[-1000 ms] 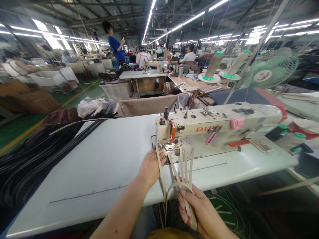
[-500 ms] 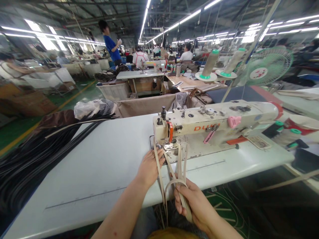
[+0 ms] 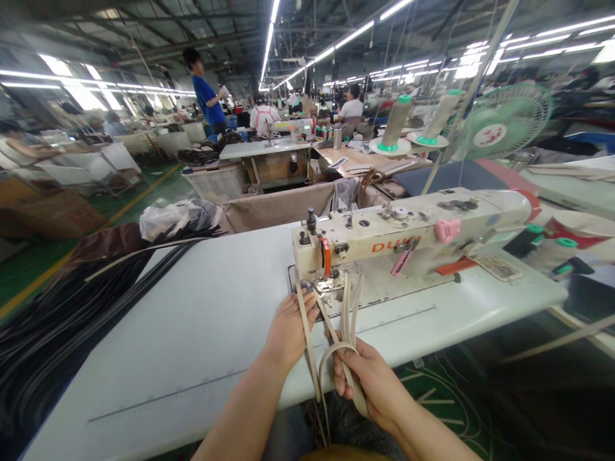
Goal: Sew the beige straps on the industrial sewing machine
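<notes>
My left hand (image 3: 288,330) rests on the machine bed close to the presser foot (image 3: 327,286). Its fingers are closed on a narrow beige strap at the foot; the thumb is hidden. One beige strap (image 3: 304,320) passes over the back of these fingers and hangs past the table's front edge. My right hand (image 3: 365,378), closed, grips several beige straps (image 3: 346,314) just in front of the edge. One of them curves in a loop beside the thumb. The sewing machine (image 3: 408,237) stands directly beyond both hands.
Black strips (image 3: 72,333) lie heaped at the left. A ruler scale (image 3: 168,397) marks the white table (image 3: 216,307). Thread cones (image 3: 398,121) and a green fan (image 3: 509,121) stand behind the machine. A person in blue (image 3: 206,96) stands farther back; others sit at tables.
The view has shifted slightly, moving the background a little left. Both hands stay at nearly the same places, with the straps still held.
</notes>
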`<state>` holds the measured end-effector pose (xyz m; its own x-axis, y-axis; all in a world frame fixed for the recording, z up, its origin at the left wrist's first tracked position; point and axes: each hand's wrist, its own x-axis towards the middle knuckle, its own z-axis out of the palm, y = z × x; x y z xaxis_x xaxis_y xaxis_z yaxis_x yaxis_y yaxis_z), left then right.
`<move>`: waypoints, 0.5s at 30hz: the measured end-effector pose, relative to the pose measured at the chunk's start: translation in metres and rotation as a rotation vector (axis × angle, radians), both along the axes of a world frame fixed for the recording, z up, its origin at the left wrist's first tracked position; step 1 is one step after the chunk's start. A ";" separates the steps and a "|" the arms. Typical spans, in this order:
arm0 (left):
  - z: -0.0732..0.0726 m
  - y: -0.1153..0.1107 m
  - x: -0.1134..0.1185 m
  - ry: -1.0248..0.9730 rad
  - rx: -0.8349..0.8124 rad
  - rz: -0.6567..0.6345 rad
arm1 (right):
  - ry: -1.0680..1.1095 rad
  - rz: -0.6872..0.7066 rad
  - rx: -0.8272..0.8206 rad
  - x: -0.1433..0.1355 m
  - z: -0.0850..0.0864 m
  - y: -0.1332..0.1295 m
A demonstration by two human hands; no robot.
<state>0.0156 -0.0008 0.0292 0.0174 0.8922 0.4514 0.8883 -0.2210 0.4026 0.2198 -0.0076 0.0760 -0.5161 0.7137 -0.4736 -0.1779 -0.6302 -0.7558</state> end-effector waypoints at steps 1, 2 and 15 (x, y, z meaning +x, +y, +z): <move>0.000 0.000 0.000 -0.001 0.000 0.003 | -0.002 0.000 0.011 0.000 -0.001 0.001; -0.001 0.000 0.000 -0.002 0.000 0.007 | -0.005 0.007 0.021 0.001 -0.001 0.001; 0.004 -0.001 0.003 0.017 -0.028 0.025 | -0.053 0.109 0.020 0.020 -0.001 -0.017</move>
